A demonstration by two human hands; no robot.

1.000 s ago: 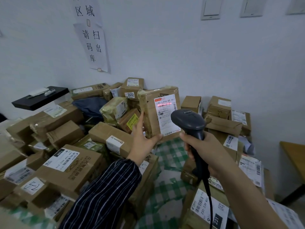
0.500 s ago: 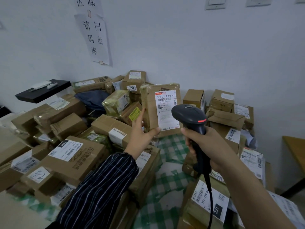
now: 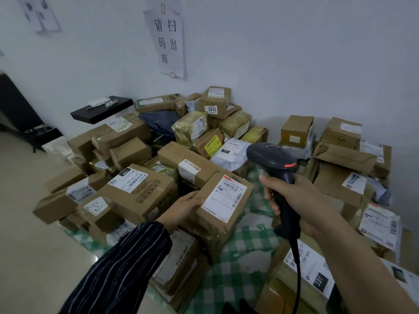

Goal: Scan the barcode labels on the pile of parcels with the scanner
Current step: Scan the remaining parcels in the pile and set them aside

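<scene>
A brown cardboard parcel (image 3: 235, 214) with a white barcode label (image 3: 225, 198) lies low, label up, on the left stack of parcels. My left hand (image 3: 184, 208) grips its left edge. My right hand (image 3: 292, 200) holds the black handheld scanner (image 3: 273, 163) by its handle, head up and pointing left over the pile, a red light on its side. The scanner cable (image 3: 297, 275) hangs down. A pile of parcels (image 3: 140, 191) surrounds both hands.
Green checked cloth (image 3: 244, 243) covers the floor between two parcel groups. More boxes (image 3: 342, 159) stack on the right against the white wall. A black shelf (image 3: 102, 111) sticks out at the left. A paper sign (image 3: 169, 41) hangs on the wall. Bare floor (image 3: 27, 245) lies left.
My left hand has brought the labelled parcel down from upright in front of the scanner onto the left stack. The red scan line on the label is gone. The view swung left.
</scene>
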